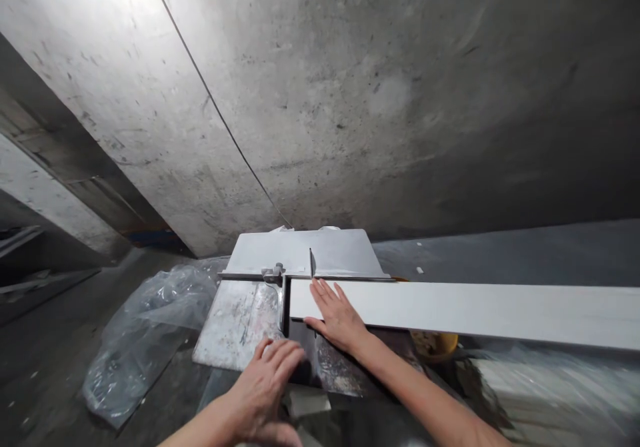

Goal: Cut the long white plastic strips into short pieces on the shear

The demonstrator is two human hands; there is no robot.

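Observation:
A long white board (475, 308) lies across a small table saw (235, 313) and reaches out past the right edge of the view. Its left end is close to a dark guide bar (285, 307) on the metal top. My right hand (336, 317) rests flat on the board near that end, fingers stretched out. Just beyond its fingertips stands a thin dark upright blade (311, 262). My left hand (270, 377) hovers by the front of the saw top, fingers loosely bent and thumb apart, with nothing visible in it.
A white panel (270, 250) lies at the saw's back against a concrete wall (320, 100). Clear plastic sheeting (150, 327) lies on the floor at left. Below the board sit a yellow bucket (447, 347) and pale, plastic-wrapped stock (560, 393). A cable (210, 93) runs down the wall.

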